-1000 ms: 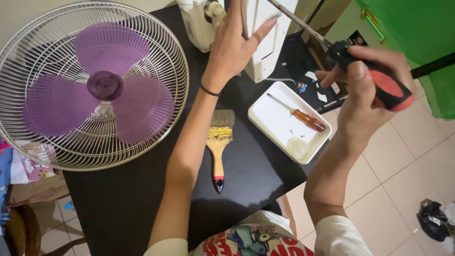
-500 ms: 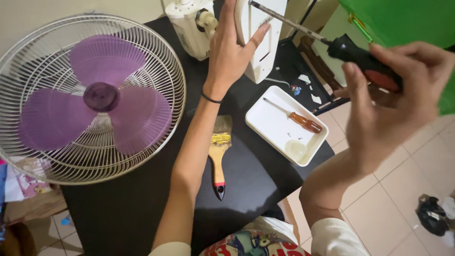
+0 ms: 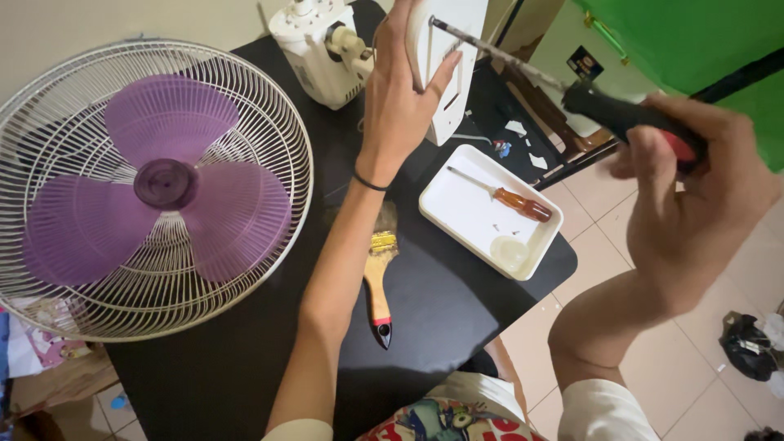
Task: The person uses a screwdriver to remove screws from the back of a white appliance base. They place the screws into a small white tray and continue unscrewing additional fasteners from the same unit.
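At far left on my black surface point(image 3: 245, 359) lies a white wire fan guard point(image 3: 155, 188), its purple three-blade propeller point(image 3: 163, 184) seen through the grille. Just beside its upper right edge stands the white fan motor housing point(image 3: 322, 49), its shaft end facing right.

My left hand point(image 3: 400, 90) reaches up the middle of the frame, a dark band on the wrist, fingers together and wrapped around the edge of an upright white plastic fan part point(image 3: 445, 65), the thumb pressed flat on its face. Below my forearm, a paintbrush point(image 3: 378, 278) with a wooden handle, brass ferrule and red-black tip lies on the surface, handle toward me.

To the right of it, a white rectangular tray point(image 3: 457, 200) sits at the surface's edge, holding a small screwdriver with an amber handle point(image 3: 510, 198) and a round clear cap point(image 3: 510, 251).

At right, my right hand point(image 3: 694, 204) is closed in a fist around the black-and-red handle of a long screwdriver point(image 3: 629, 118); its metal shaft runs up and left, the tip meeting the top of the white part. Tiled floor point(image 3: 604, 245) shows beneath, a green panel point(image 3: 694, 41) above.
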